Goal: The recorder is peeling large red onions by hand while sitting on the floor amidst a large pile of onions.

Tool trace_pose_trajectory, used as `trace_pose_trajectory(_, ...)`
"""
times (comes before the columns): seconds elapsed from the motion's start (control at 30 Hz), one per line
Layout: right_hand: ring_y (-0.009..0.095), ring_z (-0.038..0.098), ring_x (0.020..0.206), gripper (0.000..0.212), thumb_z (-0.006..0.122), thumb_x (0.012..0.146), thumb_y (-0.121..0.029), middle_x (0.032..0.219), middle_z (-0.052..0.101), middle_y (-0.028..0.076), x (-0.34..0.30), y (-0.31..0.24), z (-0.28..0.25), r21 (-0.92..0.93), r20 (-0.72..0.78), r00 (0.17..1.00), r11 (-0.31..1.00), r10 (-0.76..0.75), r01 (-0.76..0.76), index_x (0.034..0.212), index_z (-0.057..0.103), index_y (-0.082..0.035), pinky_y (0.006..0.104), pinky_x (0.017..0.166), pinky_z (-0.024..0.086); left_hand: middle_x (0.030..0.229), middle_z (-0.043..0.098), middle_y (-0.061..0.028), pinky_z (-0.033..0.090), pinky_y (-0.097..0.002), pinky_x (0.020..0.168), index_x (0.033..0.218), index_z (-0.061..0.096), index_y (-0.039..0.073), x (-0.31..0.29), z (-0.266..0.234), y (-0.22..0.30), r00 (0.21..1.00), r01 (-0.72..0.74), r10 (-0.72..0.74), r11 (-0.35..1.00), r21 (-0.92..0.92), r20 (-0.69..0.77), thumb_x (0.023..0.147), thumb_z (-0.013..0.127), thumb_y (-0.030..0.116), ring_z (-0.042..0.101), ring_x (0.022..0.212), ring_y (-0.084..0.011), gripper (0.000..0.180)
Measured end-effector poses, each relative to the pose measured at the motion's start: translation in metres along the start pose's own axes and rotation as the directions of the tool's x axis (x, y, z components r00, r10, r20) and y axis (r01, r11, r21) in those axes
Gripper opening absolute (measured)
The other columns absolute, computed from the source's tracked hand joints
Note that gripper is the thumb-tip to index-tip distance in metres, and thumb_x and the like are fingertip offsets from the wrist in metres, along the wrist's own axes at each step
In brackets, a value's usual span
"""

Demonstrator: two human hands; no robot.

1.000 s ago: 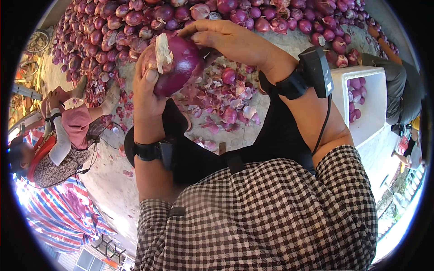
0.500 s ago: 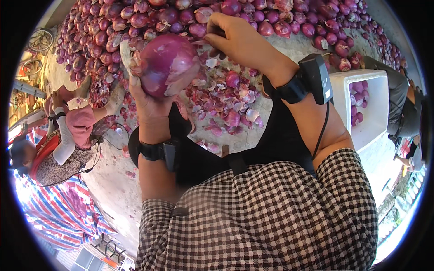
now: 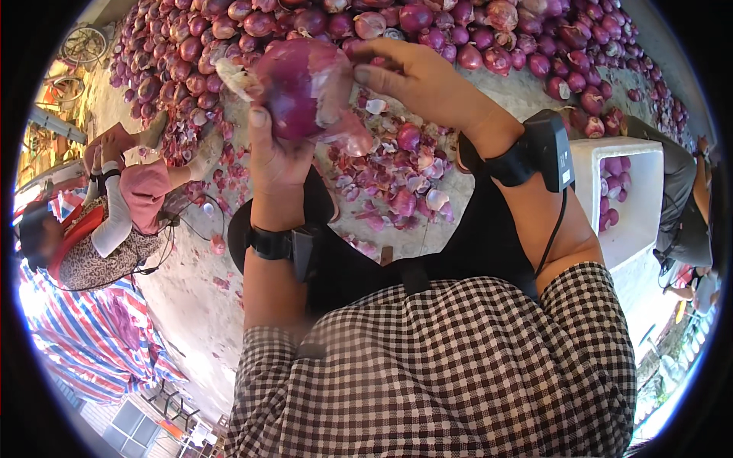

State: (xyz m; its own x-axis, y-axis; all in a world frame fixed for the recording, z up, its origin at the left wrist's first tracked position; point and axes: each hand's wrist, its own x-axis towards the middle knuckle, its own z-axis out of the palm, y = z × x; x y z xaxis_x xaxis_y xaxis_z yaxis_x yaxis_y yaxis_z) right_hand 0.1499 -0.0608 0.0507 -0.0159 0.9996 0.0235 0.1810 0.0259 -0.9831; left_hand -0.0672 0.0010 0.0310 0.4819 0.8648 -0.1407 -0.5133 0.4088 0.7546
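Observation:
A large red onion (image 3: pixel 289 91) rests in my left hand (image 3: pixel 279 160), its fingers wrapped round it from below and the thumb on its near side. A dry, pale stem end (image 3: pixel 237 79) sticks out to the left. Papery onion skin (image 3: pixel 350 131) has come loose on the right side and hangs below. My right hand (image 3: pixel 416 80) is at the onion's right edge, thumb and fingers bent together on the loose skin; the fingertips are partly hidden. Black straps with small devices circle both wrists.
A big heap of red onions (image 3: pixel 328 23) spreads across the far side. Peeled skins (image 3: pixel 397 179) litter the floor between my knees. To the right stands a white box (image 3: pixel 592 179) with purple onions inside. One person (image 3: pixel 114 206) sits at left; another (image 3: pixel 679 198) is at right.
The onion has moved up slightly and turned in my left hand. More skin now hangs loose on its right side. My right hand has shifted slightly down and right.

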Motion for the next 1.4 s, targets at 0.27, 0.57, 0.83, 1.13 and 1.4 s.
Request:
trace_pose_trajectory(0.27, 0.019, 0.064, 0.084, 0.062, 0.063, 0.081, -0.022, 0.098, 0.065, 0.015, -0.003, -0.006, 0.015, -0.060, -0.058, 0.994, 0.994, -0.092, 0.089, 0.136, 0.041, -0.002, 0.0304, 0.075, 0.052, 0.122, 0.052, -0.0093, 0.047, -0.0389, 0.096, 0.133, 0.036, 0.003, 0.005, 0.009, -0.008, 0.998, -0.025, 0.016, 0.990, 0.138, 0.066, 0.073, 0.078, 0.027, 0.054, 0.112, -0.0231, 0.076)
trace_pose_trajectory(0.57, 0.023, 0.064, 0.092, 0.054, 0.052, 0.083, -0.016, 0.106, 0.063, 0.019, 0.001, 0.012, 0.009, -0.345, -0.073, 0.945, 0.897, -0.320, 0.277, 0.134, 0.043, 0.001, 0.0333, 0.083, 0.050, 0.119, 0.052, -0.0086, 0.045, -0.0352, 0.095, 0.135, 0.036, 0.001, 0.002, 0.006, -0.008, 0.999, 0.016, -0.025, 0.977, 0.211, 0.042, 0.072, 0.079, 0.021, 0.054, 0.108, -0.0207, 0.079)
trace_pose_trajectory(0.83, 0.027, 0.061, 0.099, 0.055, 0.052, 0.085, -0.023, 0.115, 0.059, 0.021, -0.006, 0.005, 0.010, -0.238, -0.006, 0.979, 0.951, -0.205, 0.198, 0.133, 0.042, 0.002, 0.0339, 0.089, 0.047, 0.121, 0.051, -0.0106, 0.046, -0.0347, 0.094, 0.136, 0.035, 0.001, 0.002, 0.007, -0.010, 0.996, -0.049, 0.016, 0.930, 0.365, 0.093, 0.069, 0.080, 0.017, 0.054, 0.109, -0.0206, 0.082)
trace_pose_trajectory(1.13, 0.039, 0.052, 0.113, 0.060, 0.054, 0.082, -0.032, 0.118, 0.055, 0.029, -0.005, 0.006, 0.014, -0.249, -0.013, 0.979, 0.949, -0.204, 0.195, 0.128, 0.045, 0.007, 0.0413, 0.097, 0.041, 0.119, 0.053, -0.0132, 0.045, -0.0346, 0.095, 0.133, 0.040, 0.000, 0.008, 0.011, -0.010, 0.982, -0.164, 0.093, 0.840, 0.516, 0.161, 0.068, 0.078, 0.014, 0.055, 0.108, -0.0218, 0.077)
trace_pose_trajectory(1.4, 0.037, 0.054, 0.112, 0.061, 0.052, 0.084, -0.031, 0.121, 0.054, 0.029, -0.004, 0.012, 0.016, -0.249, -0.036, 0.958, 0.931, -0.283, 0.266, 0.131, 0.042, 0.007, 0.0402, 0.097, 0.042, 0.117, 0.054, -0.0140, 0.045, -0.0336, 0.094, 0.130, 0.042, -0.001, 0.005, 0.017, -0.009, 0.983, -0.182, 0.138, 0.814, 0.551, 0.121, 0.068, 0.074, 0.010, 0.055, 0.106, -0.0215, 0.071)
